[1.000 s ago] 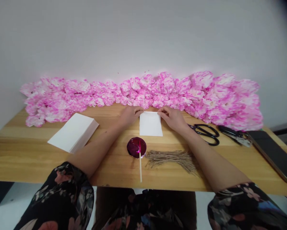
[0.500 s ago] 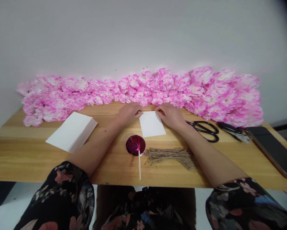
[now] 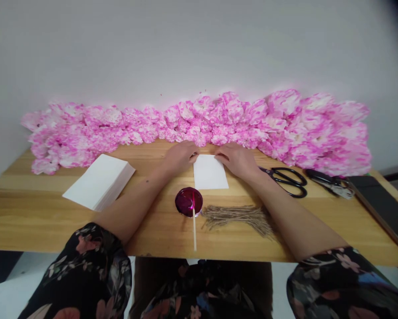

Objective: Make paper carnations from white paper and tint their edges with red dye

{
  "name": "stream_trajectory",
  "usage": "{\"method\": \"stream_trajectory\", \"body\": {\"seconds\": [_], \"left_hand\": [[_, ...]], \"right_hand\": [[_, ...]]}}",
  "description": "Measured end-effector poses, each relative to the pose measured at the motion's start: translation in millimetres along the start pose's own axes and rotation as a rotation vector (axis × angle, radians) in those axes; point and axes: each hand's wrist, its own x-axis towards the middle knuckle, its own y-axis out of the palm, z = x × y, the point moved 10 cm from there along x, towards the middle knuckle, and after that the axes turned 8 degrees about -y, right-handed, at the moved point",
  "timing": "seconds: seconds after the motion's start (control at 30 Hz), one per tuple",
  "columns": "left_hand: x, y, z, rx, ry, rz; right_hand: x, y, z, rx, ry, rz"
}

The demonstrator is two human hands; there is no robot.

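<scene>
A small stack of white paper or a single sheet, I cannot tell which, makes a white paper square point(image 3: 211, 173) on the wooden table in front of me. My left hand point(image 3: 182, 157) is closed at its far left corner, fingertips and thumb together on the edge. At the far right corner, my right hand point(image 3: 237, 159) pinches the paper in the same way. Just nearer to me stands a small dish of dark magenta liquid point(image 3: 185, 204), with a thin wooden stick point(image 3: 194, 235) leaning out over its near rim.
Pink-and-white paper flowers point(image 3: 199, 119) line the table's back along the wall. A thick stack of white paper point(image 3: 97, 180) lies left. Thin brown twine pieces point(image 3: 237, 217), black-handled scissors point(image 3: 290, 180), pliers point(image 3: 330, 182) and a dark phone point(image 3: 381, 208) lie to the right.
The paper has turned slightly and now lies straighter, its near right corner shifted a little left. Both hands stay at its far corners.
</scene>
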Motion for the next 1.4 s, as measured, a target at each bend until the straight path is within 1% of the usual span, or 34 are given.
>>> {"method": "stream_trajectory", "body": {"seconds": [0.2,0.37,0.47,0.67,0.83,1.1,1.23,1.4], "left_hand": [[0.4,0.4,1.3,0.025,-0.016,0.001],[1.9,0.9,-5.0,0.018,0.013,0.021],[3.2,2.0,-5.5,0.026,-0.002,0.029],[3.5,2.8,-0.5,0.033,-0.015,-0.013],[2.1,3.8,-0.5,0.076,0.010,-0.026],[-2.8,4.1,-14.2,0.209,0.104,0.005],[-2.9,5.9,-12.0,0.187,0.108,0.025],[-2.0,7.2,-8.7,0.132,0.106,0.061]], "right_hand": [[0.9,0.0,2.7,-0.018,0.002,0.005],[1.2,0.7,1.7,-0.023,0.036,0.013],[1.1,1.6,-0.8,-0.017,0.049,0.009],[0.1,2.3,-4.3,0.014,0.051,0.027],[-1.1,-0.3,-2.0,-0.027,0.049,0.049],[-2.8,-2.8,7.7,-0.151,0.010,0.069],[-3.4,-4.8,12.9,-0.169,-0.018,0.069],[-4.8,-2.6,16.5,-0.189,-0.070,0.100]]}}
